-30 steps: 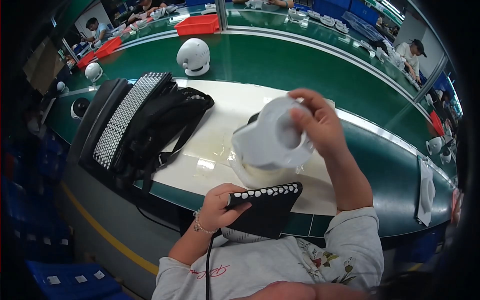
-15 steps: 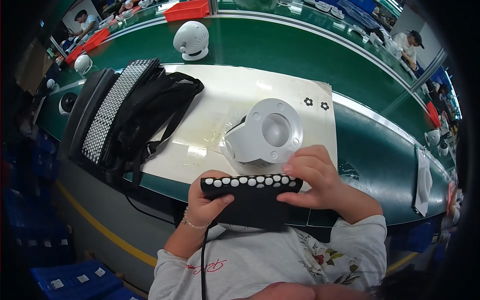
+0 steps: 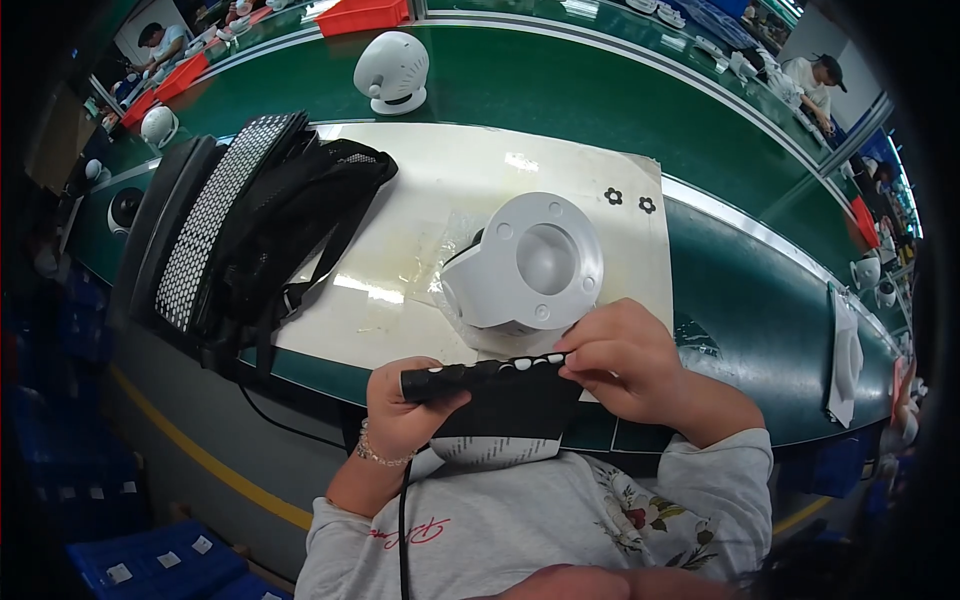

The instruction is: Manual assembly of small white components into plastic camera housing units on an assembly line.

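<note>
Table: the green table [image 3: 770, 340] curves around the person, its near edge just ahead of the body; open room lies right of the board and between the board's far edge and the metal rail [image 3: 640, 70], where a round white unit [image 3: 392, 75] stands.
White board: the board [image 3: 470, 160] lies along the near side, its right edge plain to see, its left part covered.
Black mesh bag: the bag [image 3: 290, 230] lies over the board's left end, slanting, its strap toward the near edge.
White device: the device [image 3: 485, 290] rests right of the board's middle on clear film [image 3: 425, 280], ring base turned up, long axis from lower left to upper right.
Black sheet: the sheet [image 3: 505, 410] is held before the device at the near edge, its white-dotted upper edge running left to right, rising slightly rightward.
Right hand: the grip [image 3: 625, 362] pinches that edge's right end.
Left hand: the grip [image 3: 402, 405] grasps its left end.
Flower marks: two dark flower shapes [image 3: 630, 201] near the board's right edge.
Writing: red script [image 3: 412, 532] on the shirt [image 3: 480, 520]; rows of print, too small to read, on a pale strip [image 3: 500, 452] below the sheet.
</note>
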Motion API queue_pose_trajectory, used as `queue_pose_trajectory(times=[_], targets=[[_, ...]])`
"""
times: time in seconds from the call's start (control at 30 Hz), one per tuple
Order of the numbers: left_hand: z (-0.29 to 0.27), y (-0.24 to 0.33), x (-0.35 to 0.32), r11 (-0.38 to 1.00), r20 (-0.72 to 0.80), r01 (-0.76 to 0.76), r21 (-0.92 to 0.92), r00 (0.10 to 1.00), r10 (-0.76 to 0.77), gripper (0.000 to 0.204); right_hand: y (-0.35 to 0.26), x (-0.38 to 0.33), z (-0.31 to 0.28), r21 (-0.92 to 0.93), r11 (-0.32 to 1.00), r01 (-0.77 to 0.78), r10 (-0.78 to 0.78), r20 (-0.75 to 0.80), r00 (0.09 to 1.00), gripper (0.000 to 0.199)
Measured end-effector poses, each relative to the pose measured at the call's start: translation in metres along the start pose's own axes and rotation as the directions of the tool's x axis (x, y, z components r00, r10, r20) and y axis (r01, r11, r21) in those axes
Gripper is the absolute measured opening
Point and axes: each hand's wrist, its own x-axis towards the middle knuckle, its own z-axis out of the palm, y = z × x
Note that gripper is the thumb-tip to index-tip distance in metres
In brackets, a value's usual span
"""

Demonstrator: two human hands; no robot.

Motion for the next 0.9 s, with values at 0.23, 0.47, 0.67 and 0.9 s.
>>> queue_pose_trajectory(times=[0.23, 0.47, 0.67, 0.9], targets=[[-0.004, 0.001, 0.001, 0.979, 0.117, -0.089, 0.184, 0.991, 0.068, 0.025, -0.008, 0.006, -0.002, -0.21, 0.97, 0.12, -0.14, -0.083, 0.987, 0.034], [0.008, 0.014, 0.008, 0.965, 0.133, -0.1, 0.244, 0.989, 0.069, 0.016, -0.009, 0.003, 0.001, -0.098, 0.988, 0.124, -0.125, -0.005, 0.992, 0.048], [0.013, 0.013, 0.012, 0.933, 0.186, -0.176, 0.314, 0.975, 0.121, 0.019, -0.008, 0.006, 0.015, 0.094, 0.977, 0.193, -0.171, -0.198, 0.965, 0.053], [0.016, 0.008, 0.013, 0.91, 0.214, -0.225, 0.349, 0.964, 0.157, 0.022, -0.007, 0.004, 0.017, 0.059, 0.986, 0.153, -0.148, -0.084, 0.985, 0.055]])
